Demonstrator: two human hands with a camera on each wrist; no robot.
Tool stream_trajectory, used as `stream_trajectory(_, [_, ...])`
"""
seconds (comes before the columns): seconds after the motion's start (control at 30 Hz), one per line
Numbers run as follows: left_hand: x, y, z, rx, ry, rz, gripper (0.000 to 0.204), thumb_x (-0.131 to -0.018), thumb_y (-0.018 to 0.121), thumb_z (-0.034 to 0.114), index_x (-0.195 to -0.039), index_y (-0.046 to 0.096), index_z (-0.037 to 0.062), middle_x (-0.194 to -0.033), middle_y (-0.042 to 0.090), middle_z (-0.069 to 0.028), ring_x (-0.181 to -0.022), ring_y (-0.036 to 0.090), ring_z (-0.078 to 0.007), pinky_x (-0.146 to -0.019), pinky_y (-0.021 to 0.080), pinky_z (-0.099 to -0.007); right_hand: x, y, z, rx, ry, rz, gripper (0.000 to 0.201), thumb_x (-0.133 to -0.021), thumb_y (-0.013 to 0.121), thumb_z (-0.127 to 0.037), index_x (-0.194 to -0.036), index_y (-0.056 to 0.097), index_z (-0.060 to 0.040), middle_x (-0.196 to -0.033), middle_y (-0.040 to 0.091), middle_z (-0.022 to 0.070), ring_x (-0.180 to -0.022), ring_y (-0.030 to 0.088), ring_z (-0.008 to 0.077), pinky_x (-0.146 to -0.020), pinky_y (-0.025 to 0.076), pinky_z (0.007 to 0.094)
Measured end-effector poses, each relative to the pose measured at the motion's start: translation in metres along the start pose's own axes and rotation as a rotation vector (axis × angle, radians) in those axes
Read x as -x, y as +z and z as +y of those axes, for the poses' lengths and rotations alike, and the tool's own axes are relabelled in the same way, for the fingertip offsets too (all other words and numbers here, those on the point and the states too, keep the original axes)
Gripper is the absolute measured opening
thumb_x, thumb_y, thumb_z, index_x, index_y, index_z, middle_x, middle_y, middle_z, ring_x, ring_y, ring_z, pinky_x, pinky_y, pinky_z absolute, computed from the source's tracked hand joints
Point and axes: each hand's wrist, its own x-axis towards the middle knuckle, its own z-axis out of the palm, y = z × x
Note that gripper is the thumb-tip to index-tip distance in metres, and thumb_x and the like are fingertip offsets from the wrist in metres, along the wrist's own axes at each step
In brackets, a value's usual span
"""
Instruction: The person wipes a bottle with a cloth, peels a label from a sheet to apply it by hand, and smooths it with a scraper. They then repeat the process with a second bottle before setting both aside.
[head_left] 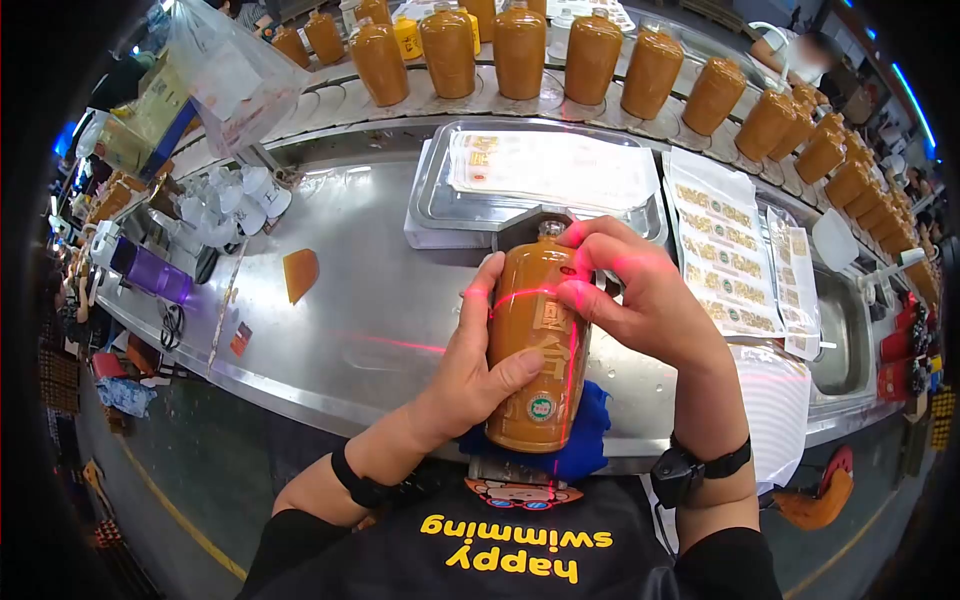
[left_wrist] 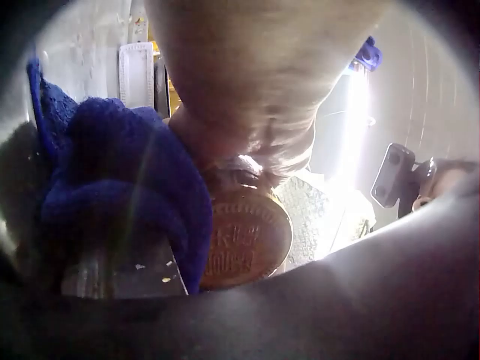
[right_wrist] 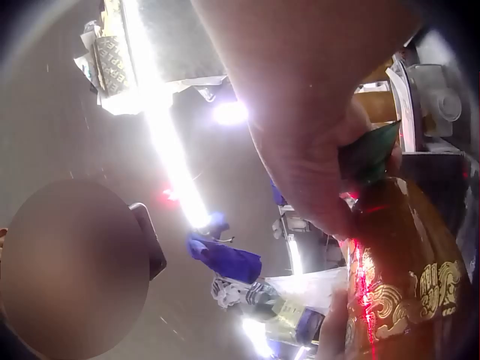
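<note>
A brown glazed bottle (head_left: 525, 400) with gold characters and a round green-and-white emblem lies tilted, neck away from me and base towards me. My left hand (head_left: 470, 365) holds it, fingers along its left side and thumb across the front. My right hand (head_left: 635, 290) is at the bottle's shoulder, thumb and fingertips bent close around a small red mark. In the right wrist view, a dark green flat piece (right_wrist: 373, 154) is tucked under those fingers against the bottle. Red laser lines cross the bottle. Behind its base lies a blue cloth (head_left: 594, 430).
A curved conveyor (head_left: 330, 105) carries several brown bottles at the back. A metal tray (head_left: 440, 205) holds printed sheets, with label sheets (head_left: 725, 250) right of it. On the left are an orange flat piece (head_left: 300, 275), clear plastic caps (head_left: 235, 205) and a purple cup (head_left: 155, 275).
</note>
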Motion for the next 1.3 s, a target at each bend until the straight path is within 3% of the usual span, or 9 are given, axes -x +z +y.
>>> stream_trajectory(0.47, [0.001, -0.028, -0.012, -0.148, 0.038, 0.021, 0.091, -0.091, 0.061, 0.026, -0.15, -0.002, -0.0018, -0.145, 0.026, -0.0195, -0.134, 0.032, -0.0259, -0.111, 0.029, -0.0377, -0.016, 0.021, 0.006, -0.026, 0.026, -0.022, 0.021, -0.084, 0.071, -0.015, -0.081, 0.054, -0.003, -0.111, 0.06, 0.0146, -0.101, 0.06, 0.0292, -0.086, 0.048, 0.0352])
stream_trajectory(0.57, [0.0, -0.037, -0.013, -0.126, 0.042, 0.021, 0.09, -0.091, 0.061, 0.025, -0.15, -0.002, -0.0023, -0.145, 0.026, -0.0198, -0.134, 0.032, -0.0261, -0.111, 0.029, -0.0378, -0.023, 0.029, 0.006, -0.039, 0.044, -0.031, 0.018, -0.085, 0.07, -0.013, -0.083, 0.055, -0.0031, -0.111, 0.06, 0.0141, -0.101, 0.06, 0.0282, -0.088, 0.047, 0.0345])
stream_trajectory(0.67, [0.0, -0.038, -0.013, -0.075, 0.044, 0.026, 0.09, -0.091, 0.061, 0.025, -0.15, -0.001, -0.0025, -0.145, 0.026, -0.0199, -0.134, 0.033, -0.0262, -0.111, 0.029, -0.0379, -0.023, 0.032, 0.006, -0.084, 0.079, 0.007, 0.015, -0.088, 0.066, -0.011, -0.097, 0.059, -0.0019, -0.112, 0.06, 0.0132, -0.102, 0.06, 0.0253, -0.089, 0.046, 0.0331])
stream_trajectory(0.77, [0.0, -0.054, -0.021, -0.148, 0.074, 0.03, 0.09, -0.091, 0.061, 0.024, -0.15, -0.001, -0.0024, -0.146, 0.026, -0.0199, -0.134, 0.032, -0.0264, -0.111, 0.029, -0.038, -0.021, 0.045, 0.006, -0.087, 0.207, 0.251, 0.026, -0.09, 0.061, -0.015, -0.108, 0.058, 0.0029, -0.105, 0.061, 0.0201, -0.099, 0.061, 0.0354, -0.085, 0.048, 0.0387])
stream_trajectory(0.93, [0.002, -0.06, -0.018, -0.098, 0.058, 0.042, 0.089, -0.091, 0.061, 0.024, -0.15, 0.0, -0.0029, -0.146, 0.025, -0.0202, -0.135, 0.032, -0.0268, -0.111, 0.029, -0.038, -0.001, 0.068, 0.007, -0.251, 0.311, 0.157, 0.07, -0.092, 0.063, -0.038, -0.137, 0.039, 0.0103, -0.126, 0.055, 0.0283, -0.118, 0.056, 0.0342, -0.098, 0.043, 0.0368])
stream_trajectory(1.17, [0.003, -0.067, -0.015, -0.121, 0.053, 0.042, 0.087, -0.093, 0.059, 0.029, -0.15, 0.001, -0.002, -0.148, 0.025, -0.0203, -0.136, 0.031, -0.0257, -0.111, 0.028, -0.0375, 0.001, 0.081, 0.005, -0.507, 0.455, 0.141, 0.08, -0.091, 0.065, -0.041, -0.138, 0.033, 0.0156, -0.132, 0.051, 0.029, -0.126, 0.05, 0.0311, -0.102, 0.04, 0.0357])
stream_trajectory(1.3, [0.002, -0.074, -0.009, -0.017, 0.068, 0.03, 0.08, -0.097, 0.054, 0.03, -0.15, 0.003, -0.0022, -0.149, 0.025, -0.0183, -0.136, 0.032, -0.0244, -0.111, 0.028, -0.0359, 0.002, 0.087, 0.007, -0.472, 0.354, 0.113, 0.089, -0.088, 0.067, -0.045, -0.141, 0.028, 0.0147, -0.14, 0.044, 0.0285, -0.132, 0.042, 0.0316, -0.108, 0.035, 0.0362])
